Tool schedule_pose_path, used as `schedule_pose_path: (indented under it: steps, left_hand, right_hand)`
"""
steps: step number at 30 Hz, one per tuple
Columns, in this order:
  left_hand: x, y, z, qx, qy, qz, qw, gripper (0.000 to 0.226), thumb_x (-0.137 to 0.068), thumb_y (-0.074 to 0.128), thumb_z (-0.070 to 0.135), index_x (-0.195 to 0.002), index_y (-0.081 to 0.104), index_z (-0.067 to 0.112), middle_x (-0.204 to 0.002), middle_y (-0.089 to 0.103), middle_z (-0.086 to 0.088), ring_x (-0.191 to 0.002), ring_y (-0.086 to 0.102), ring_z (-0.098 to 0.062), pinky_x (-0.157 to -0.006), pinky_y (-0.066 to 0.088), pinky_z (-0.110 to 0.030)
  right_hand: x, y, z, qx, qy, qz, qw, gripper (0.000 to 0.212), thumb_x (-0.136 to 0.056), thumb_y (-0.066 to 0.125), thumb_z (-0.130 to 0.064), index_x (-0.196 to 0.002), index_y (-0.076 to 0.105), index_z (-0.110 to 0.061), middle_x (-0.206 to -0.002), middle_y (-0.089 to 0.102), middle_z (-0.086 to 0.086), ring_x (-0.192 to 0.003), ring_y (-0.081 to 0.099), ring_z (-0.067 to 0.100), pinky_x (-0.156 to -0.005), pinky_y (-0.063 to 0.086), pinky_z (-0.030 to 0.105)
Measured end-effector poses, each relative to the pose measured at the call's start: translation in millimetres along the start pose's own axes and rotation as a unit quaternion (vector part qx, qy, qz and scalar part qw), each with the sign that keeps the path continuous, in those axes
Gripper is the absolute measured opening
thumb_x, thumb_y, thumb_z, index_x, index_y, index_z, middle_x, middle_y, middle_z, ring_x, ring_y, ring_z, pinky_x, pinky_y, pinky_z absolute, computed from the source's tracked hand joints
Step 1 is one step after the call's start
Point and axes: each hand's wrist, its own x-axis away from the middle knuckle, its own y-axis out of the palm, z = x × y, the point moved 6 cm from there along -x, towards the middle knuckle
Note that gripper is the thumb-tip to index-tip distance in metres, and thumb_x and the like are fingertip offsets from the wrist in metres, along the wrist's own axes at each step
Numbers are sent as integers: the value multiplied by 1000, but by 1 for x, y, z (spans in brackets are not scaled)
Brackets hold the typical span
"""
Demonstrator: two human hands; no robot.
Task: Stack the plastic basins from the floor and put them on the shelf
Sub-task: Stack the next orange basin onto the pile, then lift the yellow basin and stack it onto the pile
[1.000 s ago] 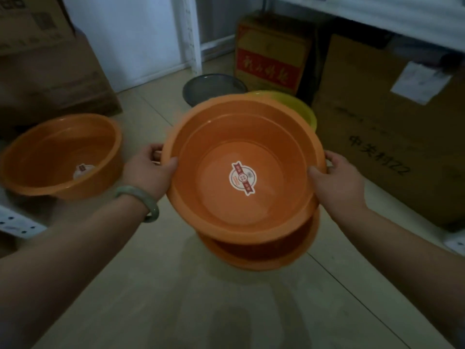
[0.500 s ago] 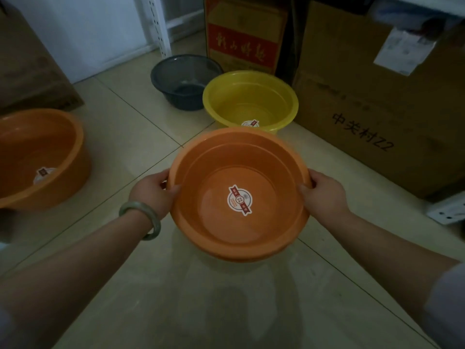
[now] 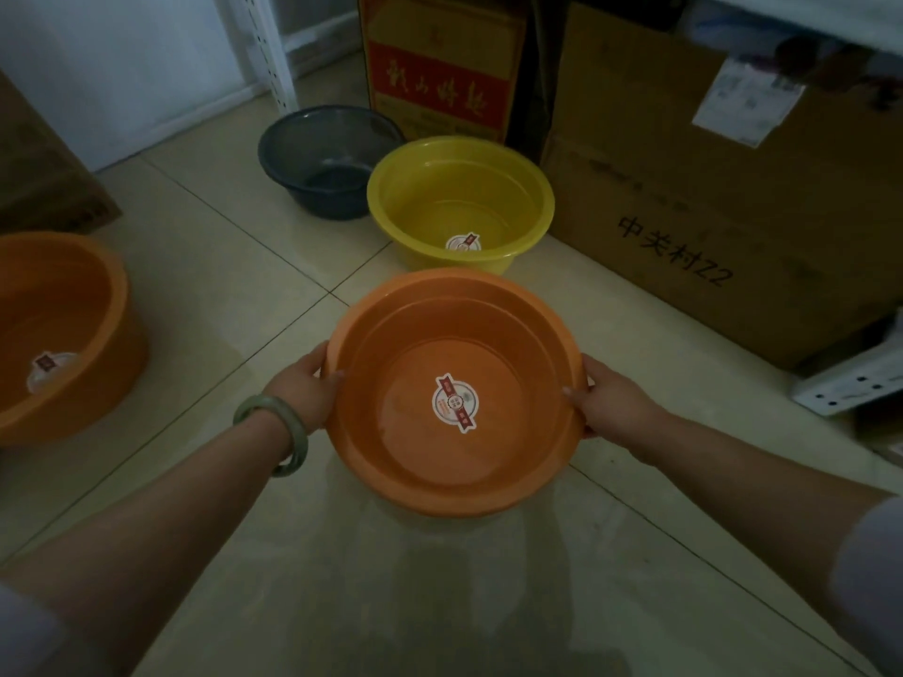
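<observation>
In the lower centre of the frame, an orange basin [image 3: 457, 398] is gripped at its rim from both sides: the left hand [image 3: 303, 393], with a pale green bangle [image 3: 273, 434] on its wrist, is closed on the left edge, and the right hand [image 3: 613, 405] is closed on the right edge, thumbs hooked over the lip. A second rim line is seen just inside the far edge, so two nested basins are probably held as one; the two-sided hold is judged to keep them level and seated together. Just beyond, toward the upper centre, a yellow basin [image 3: 459, 202] is set on the tiled floor [image 3: 220, 295], and a dark grey basin [image 3: 327, 158] is placed behind it to the left, close beside it. At the left edge, another orange basin [image 3: 58, 329] is left well apart. Cardboard boxes [image 3: 684, 188] are ranged along the upper right. The shelf itself cannot be clearly made out, so stacking is judged unfinished.
</observation>
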Motion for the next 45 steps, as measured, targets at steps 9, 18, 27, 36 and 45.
schedule_pose_path:
  steps: [9, 18, 27, 36, 45]
  left_hand:
    - [-15, 7, 15, 69, -58, -59, 994, 62, -88, 51, 8, -142, 30, 29, -125, 58, -17, -96, 62, -31, -66, 54, -39]
    - [-36, 29, 44, 3, -82, -83, 993, 66, -88, 53, 7, -144, 25, 29, -120, 61, -16, -84, 62, -26, -58, 53, -34]
    - [-49, 21, 89, -201, -90, -90, 971, 50, -92, 45, 18, -140, 34, 21, -127, 58, -9, -104, 62, -24, -86, 50, -34]
    - [-124, 14, 97, -10, -74, 21, 997, 52, -87, 52, 39, -134, 43, 20, -120, 63, -11, -101, 61, -24, -92, 48, -39]
    - [-195, 9, 117, 270, -80, 39, 959, 77, -80, 65, 35, -142, 28, 7, -131, 53, -21, -93, 58, -23, -94, 49, -43]
  right_hand:
    - [-21, -14, 10, -67, 40, -21, 997, 61, -91, 52, -7, -147, 30, -21, -111, 54, 7, -99, 61, 30, -69, 54, 35]
    - [-68, -41, 16, -29, 58, -50, 997, 23, -88, 51, -16, -111, 52, -13, -106, 64, 11, -92, 64, 27, -63, 52, 32]
    - [-114, -56, -21, -120, 5, 36, 992, 65, -83, 57, -49, -141, 42, -23, -139, 52, 11, -118, 56, 32, -98, 47, 45]
    - [-171, -60, -60, -184, -37, 37, 982, 72, -81, 61, -48, -143, 38, -20, -128, 60, 13, -112, 61, 29, -100, 46, 50]
    - [-225, -65, -98, -296, -28, 96, 950, 81, -83, 66, -39, -146, 29, -5, -138, 50, 13, -85, 61, 20, -95, 51, 46]
